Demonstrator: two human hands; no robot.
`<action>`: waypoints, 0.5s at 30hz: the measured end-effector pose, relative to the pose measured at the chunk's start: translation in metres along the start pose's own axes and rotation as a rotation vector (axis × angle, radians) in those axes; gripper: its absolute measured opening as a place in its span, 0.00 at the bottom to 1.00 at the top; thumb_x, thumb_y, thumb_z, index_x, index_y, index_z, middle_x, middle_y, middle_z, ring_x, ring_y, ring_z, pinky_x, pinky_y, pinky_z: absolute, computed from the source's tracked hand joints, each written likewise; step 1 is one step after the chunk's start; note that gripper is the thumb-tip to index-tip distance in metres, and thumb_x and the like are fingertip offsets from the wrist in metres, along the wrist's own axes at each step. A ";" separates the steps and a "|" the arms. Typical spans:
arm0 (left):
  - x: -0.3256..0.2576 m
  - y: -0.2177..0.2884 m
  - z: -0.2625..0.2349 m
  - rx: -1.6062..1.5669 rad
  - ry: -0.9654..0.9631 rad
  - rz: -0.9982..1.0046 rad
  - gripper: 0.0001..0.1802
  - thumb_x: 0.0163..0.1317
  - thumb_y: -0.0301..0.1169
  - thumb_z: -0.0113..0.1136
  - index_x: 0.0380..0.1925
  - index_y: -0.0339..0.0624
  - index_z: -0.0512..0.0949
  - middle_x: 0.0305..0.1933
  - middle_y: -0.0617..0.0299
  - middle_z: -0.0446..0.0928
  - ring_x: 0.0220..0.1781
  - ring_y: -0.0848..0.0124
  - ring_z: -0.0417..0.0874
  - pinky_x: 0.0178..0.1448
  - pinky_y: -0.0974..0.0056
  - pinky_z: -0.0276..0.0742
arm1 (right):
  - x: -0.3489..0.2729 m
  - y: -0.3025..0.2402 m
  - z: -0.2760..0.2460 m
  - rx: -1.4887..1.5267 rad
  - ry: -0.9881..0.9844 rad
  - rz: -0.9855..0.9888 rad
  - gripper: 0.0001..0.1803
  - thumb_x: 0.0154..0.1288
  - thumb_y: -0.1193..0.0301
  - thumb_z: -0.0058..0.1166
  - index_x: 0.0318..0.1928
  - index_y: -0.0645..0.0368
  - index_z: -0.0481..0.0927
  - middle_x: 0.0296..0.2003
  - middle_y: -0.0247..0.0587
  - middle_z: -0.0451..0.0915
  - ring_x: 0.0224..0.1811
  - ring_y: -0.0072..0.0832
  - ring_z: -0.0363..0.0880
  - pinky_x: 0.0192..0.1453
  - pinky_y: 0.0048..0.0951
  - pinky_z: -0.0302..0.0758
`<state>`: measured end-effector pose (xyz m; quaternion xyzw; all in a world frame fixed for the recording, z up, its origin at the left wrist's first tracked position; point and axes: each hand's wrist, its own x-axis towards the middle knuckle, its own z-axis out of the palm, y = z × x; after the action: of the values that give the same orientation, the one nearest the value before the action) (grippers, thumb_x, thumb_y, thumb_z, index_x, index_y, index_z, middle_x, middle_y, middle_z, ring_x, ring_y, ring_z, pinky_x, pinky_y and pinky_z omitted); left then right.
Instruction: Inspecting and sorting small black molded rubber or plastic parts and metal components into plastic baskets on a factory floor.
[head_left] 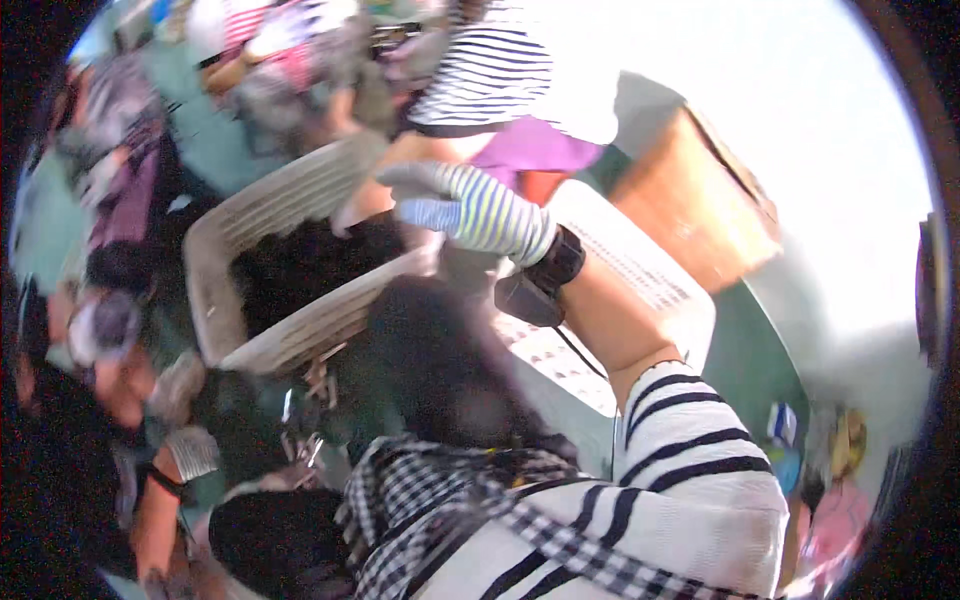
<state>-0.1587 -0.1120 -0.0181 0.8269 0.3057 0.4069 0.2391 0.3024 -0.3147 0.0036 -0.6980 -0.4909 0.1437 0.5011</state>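
My right hand (475, 208), in a glove striped white, blue and yellow-green, reaches left across the middle of the view. Its fingers are stretched out and apart, blurred by motion, and nothing shows between them. A black strap with a dark device (545, 277) sits around my wrist. Under and beyond the fingers stands a whitish plastic basket (215, 300) with a dark heap (310, 270) in it. My left hand is not to be seen.
Across the basket a person in a striped top (490, 70) reaches a bare arm into it. A white perforated basket (660, 265) and cardboard box (690, 200) stand right. At lower left a co-worker's gloved hand (192, 455) shows. More people sit farther left.
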 end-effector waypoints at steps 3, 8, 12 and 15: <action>0.047 0.050 0.065 0.001 -0.387 0.194 0.24 0.70 0.40 0.48 0.62 0.41 0.68 0.53 0.56 0.76 0.48 0.65 0.77 0.52 0.59 0.73 | -0.073 0.024 -0.060 -0.308 0.112 0.133 0.23 0.66 0.65 0.52 0.59 0.64 0.73 0.49 0.51 0.79 0.54 0.36 0.76 0.57 0.29 0.73; 0.101 0.080 0.090 0.056 -0.412 0.333 0.25 0.70 0.43 0.47 0.63 0.43 0.67 0.53 0.56 0.75 0.53 0.63 0.75 0.57 0.56 0.71 | -0.213 0.087 -0.118 -0.260 0.517 0.647 0.25 0.66 0.63 0.51 0.57 0.67 0.74 0.53 0.51 0.78 0.56 0.37 0.75 0.63 0.33 0.68; 0.123 0.057 0.095 0.095 -0.429 0.305 0.25 0.71 0.43 0.44 0.64 0.43 0.66 0.54 0.55 0.75 0.56 0.63 0.75 0.62 0.54 0.68 | -0.329 0.169 -0.119 -0.088 0.586 0.998 0.28 0.65 0.61 0.53 0.60 0.67 0.71 0.55 0.49 0.77 0.58 0.37 0.74 0.65 0.33 0.66; 0.134 -0.013 0.112 0.071 -0.601 0.183 0.25 0.72 0.41 0.42 0.65 0.41 0.64 0.55 0.54 0.74 0.57 0.64 0.74 0.65 0.54 0.65 | -0.368 0.197 -0.097 0.150 0.688 0.991 0.32 0.62 0.62 0.60 0.62 0.66 0.68 0.55 0.50 0.77 0.58 0.40 0.74 0.66 0.34 0.66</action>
<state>-0.0062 -0.0253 -0.0185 0.9421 0.1596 0.1533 0.2520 0.3006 -0.6775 -0.2252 -0.8127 0.0940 0.1600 0.5524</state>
